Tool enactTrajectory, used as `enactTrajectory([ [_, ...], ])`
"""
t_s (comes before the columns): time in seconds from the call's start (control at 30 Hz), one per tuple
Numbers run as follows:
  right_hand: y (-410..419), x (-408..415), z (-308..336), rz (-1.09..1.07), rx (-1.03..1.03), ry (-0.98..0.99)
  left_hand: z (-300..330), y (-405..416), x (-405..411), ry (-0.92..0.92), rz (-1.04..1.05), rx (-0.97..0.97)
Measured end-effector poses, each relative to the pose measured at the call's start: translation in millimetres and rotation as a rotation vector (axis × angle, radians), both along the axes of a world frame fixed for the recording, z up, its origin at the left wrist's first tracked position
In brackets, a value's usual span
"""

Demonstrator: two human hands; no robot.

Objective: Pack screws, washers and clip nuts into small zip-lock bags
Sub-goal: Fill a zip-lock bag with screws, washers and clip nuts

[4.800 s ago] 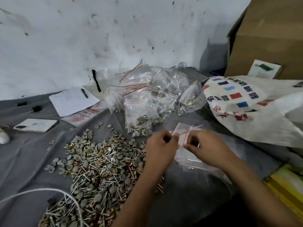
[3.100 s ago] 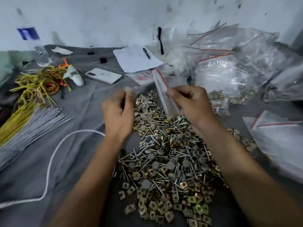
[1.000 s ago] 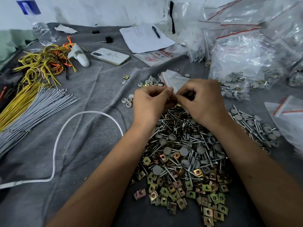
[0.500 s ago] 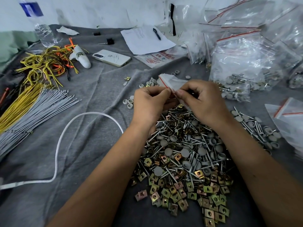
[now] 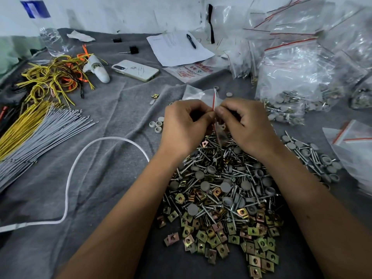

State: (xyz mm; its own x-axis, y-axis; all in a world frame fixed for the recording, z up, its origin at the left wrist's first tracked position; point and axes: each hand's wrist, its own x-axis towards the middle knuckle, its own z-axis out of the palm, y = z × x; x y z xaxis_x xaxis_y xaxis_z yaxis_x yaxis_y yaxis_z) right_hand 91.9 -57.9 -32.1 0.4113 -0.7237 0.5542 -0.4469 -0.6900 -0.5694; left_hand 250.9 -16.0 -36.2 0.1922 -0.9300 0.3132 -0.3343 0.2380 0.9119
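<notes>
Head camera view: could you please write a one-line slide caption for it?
Both hands, left and right, pinch a small zip-lock bag above a pile of screws, washers and clip nuts.

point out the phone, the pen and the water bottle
phone (image 5: 135, 70), head view, middle of its white back
pen (image 5: 191, 40), head view, middle of its dark barrel
water bottle (image 5: 51, 38), head view, clear body below the blue label

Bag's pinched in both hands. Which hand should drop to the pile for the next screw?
Left, probably. The right hand pinches the bag at its red strip, and the bag's body hangs beneath it, so it can hold alone. The left hand pinches only the edge, directly above the pile.
</notes>
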Motion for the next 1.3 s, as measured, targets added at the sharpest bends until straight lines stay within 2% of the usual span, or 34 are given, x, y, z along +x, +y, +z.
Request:
enactTrajectory([
  [0.13,1,-2,2,-0.042,-0.04,0.004,1,0,-1,-0.088,0.129,-0.092],
  [0.27,-3,-10,7,-0.242,-0.135,-0.039,3,0,13,-0.147,0.313,-0.277],
  [0.37,2,-2,7,-0.313,-0.1,-0.097,3,4,-4,-0.238,0.265,-0.416],
  [0.47,6,6,6,-0.276,0.064,-0.175,0,7,-18,-0.259,0.207,-0.516],
  [0.53,5,6,8,-0.246,0.11,-0.187,-2,6,-19,-0.247,0.188,-0.494],
  [0.6,5,8,10,-0.234,0.115,-0.189,-4,5,-19,-0.243,0.193,-0.388],
  [0.8,0,6,21,-0.154,0.087,-0.2,4,6,-1,-0.247,0.32,-0.263],
  [0.87,-11,-4,29,-0.204,0.078,-0.229,12,7,11,-0.262,0.397,-0.293],
  [0.93,-20,-9,34,-0.25,0.108,-0.235,20,8,17,-0.358,0.441,-0.364],
  [1.03,-26,-1,37,-0.264,0.199,-0.129,24,13,12,-0.471,0.451,-0.474],
  [1.1,-24,6,42,-0.106,0.349,-0.156,26,18,11,-0.496,0.462,-0.547],
  [1.17,-22,-1,50,0.089,0.51,-0.119,34,21,16,-0.521,0.583,-0.621],
  [1.23,-24,-19,62,0.136,0.548,0.127,41,22,28,-0.541,0.716,-0.646],
  [1.3,-33,-42,67,0.02,0.452,0.459,43,20,36,-0.619,0.735,-0.503],
])
